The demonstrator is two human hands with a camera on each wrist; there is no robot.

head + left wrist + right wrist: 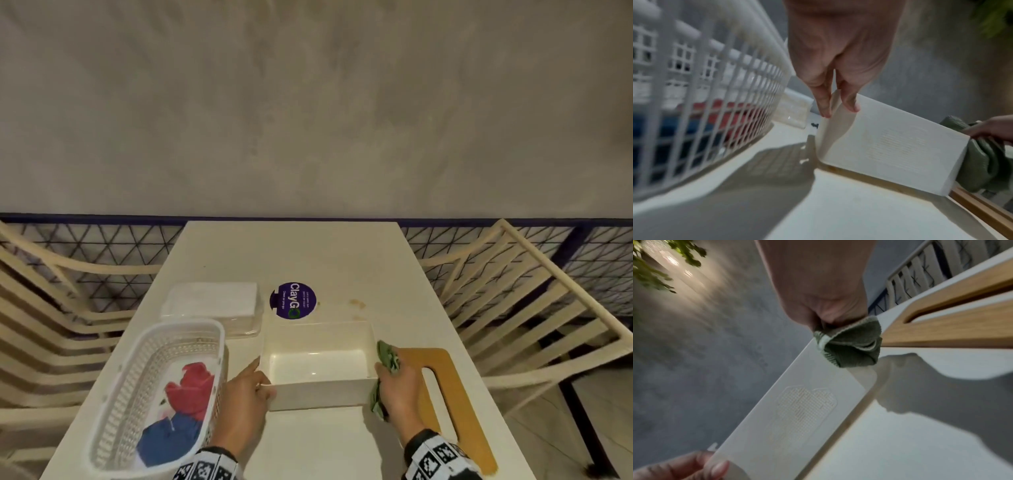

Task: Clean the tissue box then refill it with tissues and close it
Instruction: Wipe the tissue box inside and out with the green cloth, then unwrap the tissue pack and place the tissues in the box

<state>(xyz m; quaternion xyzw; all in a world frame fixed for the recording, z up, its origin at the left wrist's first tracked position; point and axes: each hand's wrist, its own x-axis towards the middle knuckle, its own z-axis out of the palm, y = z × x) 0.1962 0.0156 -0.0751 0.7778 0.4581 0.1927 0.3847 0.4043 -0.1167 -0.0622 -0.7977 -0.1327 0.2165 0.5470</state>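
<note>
The open white rectangular plastic tissue box (318, 368) sits lower centre, long axis left-right. The left hand (245, 394) pinches its left end; the right hand (397, 387) grips a crumpled green cloth (387, 356) against its right end.

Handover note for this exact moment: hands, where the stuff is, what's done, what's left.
Left hand: steadies the open tissue box at its near-left corner, thumb and fingers pinching the wall.
Right hand: grips a green cloth against the box's right end wall.
Box: on the table, empty, lid off. The wooden lid lies to its right.
Tissues: stacked in a clear pack behind the basket, which holds red and blue cloths.
Done: box opened and emptied; wiping under way.
Left: finish wiping, load tissues, put the lid on.
</note>
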